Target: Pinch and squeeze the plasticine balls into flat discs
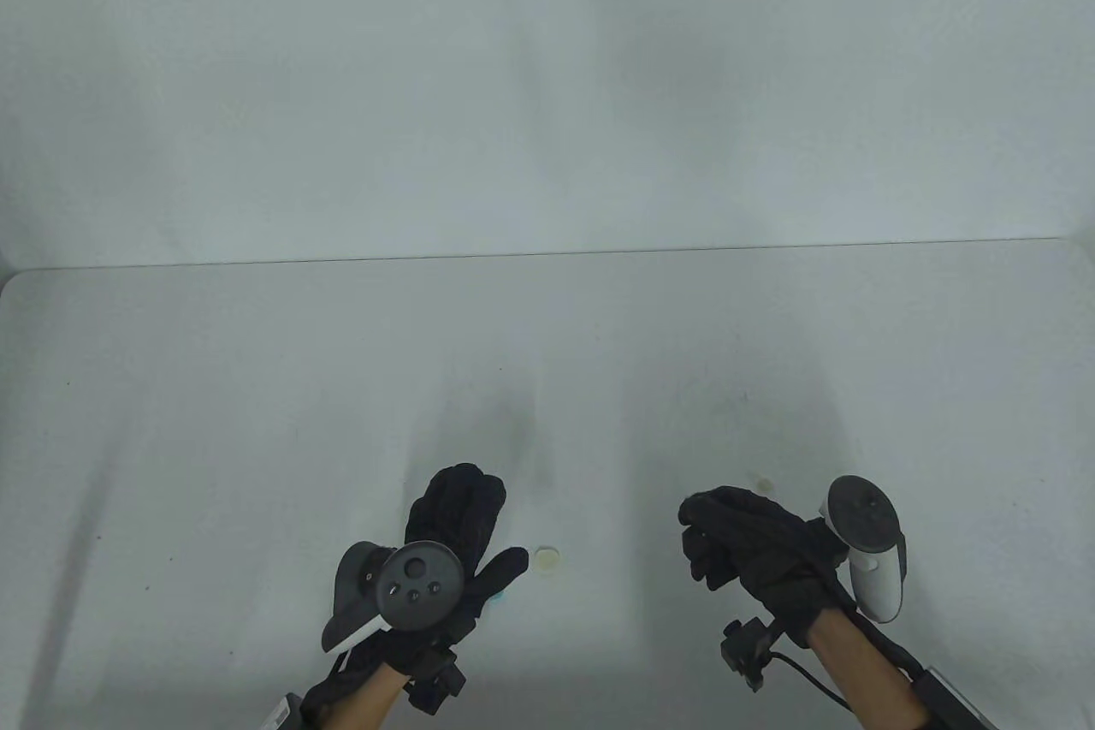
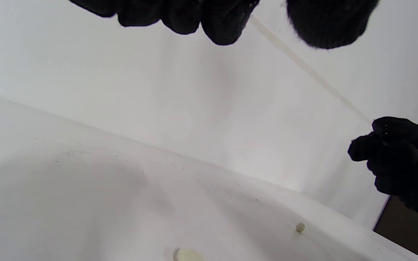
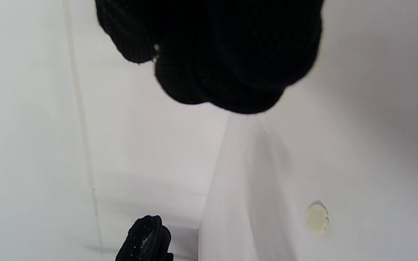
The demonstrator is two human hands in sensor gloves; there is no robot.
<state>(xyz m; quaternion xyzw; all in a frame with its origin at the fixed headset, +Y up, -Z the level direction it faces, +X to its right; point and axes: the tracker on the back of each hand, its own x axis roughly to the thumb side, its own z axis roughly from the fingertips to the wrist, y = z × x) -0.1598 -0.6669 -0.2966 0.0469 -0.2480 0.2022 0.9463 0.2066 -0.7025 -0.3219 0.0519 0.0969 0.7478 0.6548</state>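
Observation:
My left hand (image 1: pixel 458 520) hovers low over the white table (image 1: pixel 214 422) with its fingers stretched out and its thumb spread; it holds nothing that I can see. A flat cream plasticine disc (image 1: pixel 546 560) lies just right of the thumb and also shows in the left wrist view (image 2: pixel 187 255). A bit of teal plasticine (image 1: pixel 500 593) peeks out under the thumb. My right hand (image 1: pixel 714 546) is curled into a loose fist, and what it may hold is hidden. A small yellowish piece (image 1: pixel 761 483) lies just beyond it and also shows in the left wrist view (image 2: pixel 299 227).
The table's far edge (image 1: pixel 547 253) meets a white wall. In the right wrist view a cream disc (image 3: pixel 317 217) lies on the table under my curled right fingers (image 3: pixel 223 65), and my left hand's fingertips (image 3: pixel 147 239) show at the bottom edge.

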